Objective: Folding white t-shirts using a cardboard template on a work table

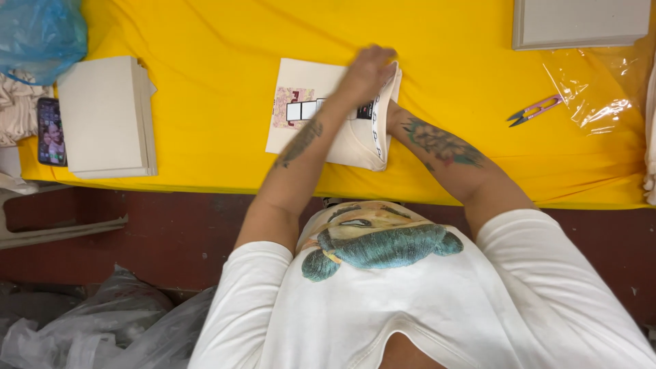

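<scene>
- Two hands work a folded cream shirt (pixel 342 130) at the middle of the yellow tabletop (pixel 205 41).
- Left hand (pixel 369 68) lies flat, open, pressing the shirt's far right corner.
- Right hand (pixel 391 117) is tucked under the shirt's right edge; its grip cannot be made out.
- Keeping edges aligned and smoothing outward would serve best.
- Card stack (pixel 106 116) lies well left of the shirt; snips (pixel 535 109) right.
</scene>
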